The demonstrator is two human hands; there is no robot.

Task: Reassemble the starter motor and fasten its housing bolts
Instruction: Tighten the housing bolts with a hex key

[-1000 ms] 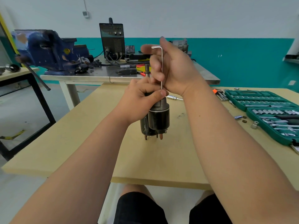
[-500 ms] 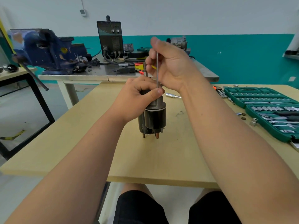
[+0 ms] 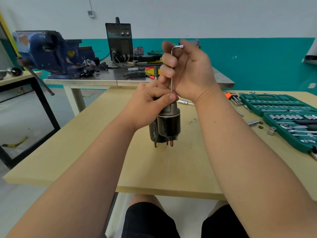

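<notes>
The black starter motor [image 3: 167, 126] stands upright on its studs in the middle of the wooden table [image 3: 163, 169]. My left hand [image 3: 151, 103] grips its grey upper housing from the left, thumb across the front. A silver L-shaped hex key [image 3: 172, 73] stands vertical with its lower tip going down into the top of the motor behind my left thumb. My right hand [image 3: 187, 73] holds the key's long shaft between curled fingers, the short arm pointing right at the top. The bolt head is hidden by my hands.
Open green socket set cases [image 3: 283, 115] lie at the right, with a hex key set [image 3: 233, 98], loose sockets [image 3: 271, 131] and small nuts beside them. An extension bar [image 3: 184, 102] lies behind the motor. Behind is a metal bench with a blue vise [image 3: 51, 54] and a welder [image 3: 120, 42].
The hex key has turned in my right hand: its short arm pointed left a second ago, faced the camera half a second ago, and now points right. My left hand keeps its hold.
</notes>
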